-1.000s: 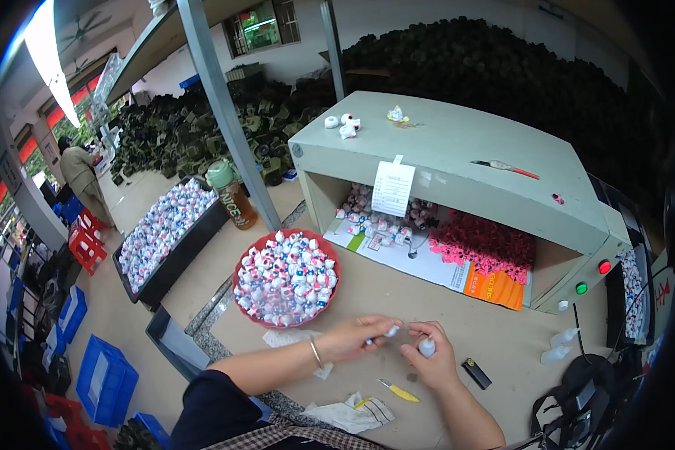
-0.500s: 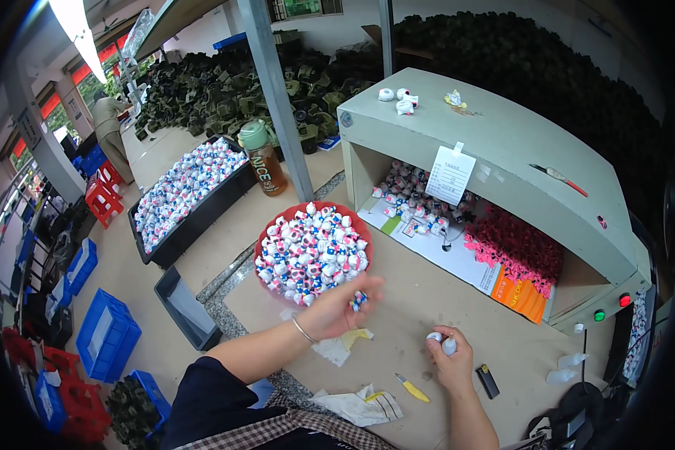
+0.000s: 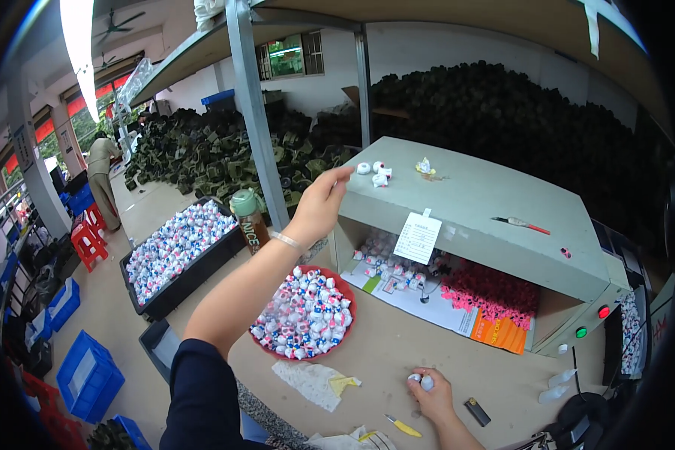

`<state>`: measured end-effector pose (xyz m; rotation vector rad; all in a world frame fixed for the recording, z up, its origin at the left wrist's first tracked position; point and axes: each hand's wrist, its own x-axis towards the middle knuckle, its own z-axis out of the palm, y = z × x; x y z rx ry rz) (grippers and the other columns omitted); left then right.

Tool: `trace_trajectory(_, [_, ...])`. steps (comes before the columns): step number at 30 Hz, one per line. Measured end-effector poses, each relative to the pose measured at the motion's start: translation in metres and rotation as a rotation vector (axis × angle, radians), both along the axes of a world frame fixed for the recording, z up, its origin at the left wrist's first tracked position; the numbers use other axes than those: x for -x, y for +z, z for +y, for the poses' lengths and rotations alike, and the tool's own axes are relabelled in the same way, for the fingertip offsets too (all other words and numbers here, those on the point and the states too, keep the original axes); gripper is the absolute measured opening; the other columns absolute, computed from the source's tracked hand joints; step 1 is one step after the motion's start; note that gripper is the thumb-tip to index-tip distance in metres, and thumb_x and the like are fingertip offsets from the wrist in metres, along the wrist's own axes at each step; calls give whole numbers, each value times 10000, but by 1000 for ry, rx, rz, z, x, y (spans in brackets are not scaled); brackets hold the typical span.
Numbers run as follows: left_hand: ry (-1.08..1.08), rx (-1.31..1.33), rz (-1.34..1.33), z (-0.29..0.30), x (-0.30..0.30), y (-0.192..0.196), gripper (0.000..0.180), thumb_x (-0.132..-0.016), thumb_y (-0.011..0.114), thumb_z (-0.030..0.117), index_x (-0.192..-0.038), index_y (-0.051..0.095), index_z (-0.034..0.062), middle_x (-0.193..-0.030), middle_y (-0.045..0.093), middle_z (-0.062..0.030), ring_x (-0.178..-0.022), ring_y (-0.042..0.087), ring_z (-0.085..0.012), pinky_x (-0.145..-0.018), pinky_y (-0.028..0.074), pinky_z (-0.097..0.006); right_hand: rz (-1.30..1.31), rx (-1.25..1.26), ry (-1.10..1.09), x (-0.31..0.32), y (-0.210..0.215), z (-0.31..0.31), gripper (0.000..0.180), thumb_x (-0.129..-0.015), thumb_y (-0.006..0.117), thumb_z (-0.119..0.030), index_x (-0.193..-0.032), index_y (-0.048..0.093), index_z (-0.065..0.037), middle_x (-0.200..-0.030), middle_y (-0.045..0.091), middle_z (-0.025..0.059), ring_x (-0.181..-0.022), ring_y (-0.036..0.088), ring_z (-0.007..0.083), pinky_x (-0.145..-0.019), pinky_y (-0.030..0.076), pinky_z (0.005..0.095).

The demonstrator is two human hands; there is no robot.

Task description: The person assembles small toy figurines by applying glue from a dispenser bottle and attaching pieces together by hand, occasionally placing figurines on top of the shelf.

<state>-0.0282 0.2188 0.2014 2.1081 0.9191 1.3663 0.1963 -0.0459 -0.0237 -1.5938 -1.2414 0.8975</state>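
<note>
My left hand (image 3: pixel 322 201) is raised over the left end of a grey-green bench box, fingers stretched out toward small white figure heads (image 3: pixel 381 178) on its top. Its palm is turned away, and nothing shows in the fingers. Down on the table, my right hand (image 3: pixel 436 401) is closed around a small whitish bottle (image 3: pixel 427 382) and a white round piece (image 3: pixel 415 379), both partly covered by the fingers. A red bowl (image 3: pixel 351 294) full of white, blue and pink figure heads (image 3: pixel 307 315) sits below my left forearm. Near my right hand lies a yellow-handled knife (image 3: pixel 405 427).
Pink pieces (image 3: pixel 495 296) and more heads lie inside the box (image 3: pixel 487 202). A black crate (image 3: pixel 195 271) of heads and a green-lidded bottle (image 3: pixel 247 214) stand left. A stained cloth (image 3: pixel 315 384), black lighter-like object (image 3: pixel 477 412) and small clear bottles (image 3: pixel 555 390) lie on the table.
My left hand has risen from beside the red bowl to the top of the box; a small coloured piece showed at it before. The view has tilted up. My right hand keeps its hold.
</note>
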Motion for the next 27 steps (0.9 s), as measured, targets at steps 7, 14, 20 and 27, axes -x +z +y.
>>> trace_trajectory(7, [107,-64,203,55,-53,26,334,-897,423,159,-1188,457,0,-1135,538,-137,-1048,508,-210,-895,375,-291,1,-43,21,-3,-3,0,250,-710,676,-178,-901,605,-33,-849,595,104,-758,593,210,-687,468,289])
trace_trajectory(14, [90,20,-147,61,-27,37,398,-866,489,148,-1218,417,-22,-1182,506,-157,-1092,488,-214,-923,369,-282,32,-31,-2,-2,-4,-2,260,-707,681,-187,-898,603,-29,-858,611,107,-768,597,200,-691,471,280])
trace_trajectory(20, [-105,118,-236,-55,24,-8,284,-882,469,107,-1140,477,-11,-1095,551,-83,-1023,504,-132,-868,398,-253,-4,-87,56,-3,4,-4,242,-721,676,-130,-919,580,-30,-780,597,52,-687,567,125,-598,459,244])
trace_trajectory(27, [-602,1105,-66,-221,0,-175,419,-883,508,206,-1244,370,48,-1101,509,-71,-966,526,-126,-779,462,-256,-215,-317,283,25,50,-15,259,-651,715,-50,-857,558,-37,-812,566,66,-672,566,154,-605,462,266])
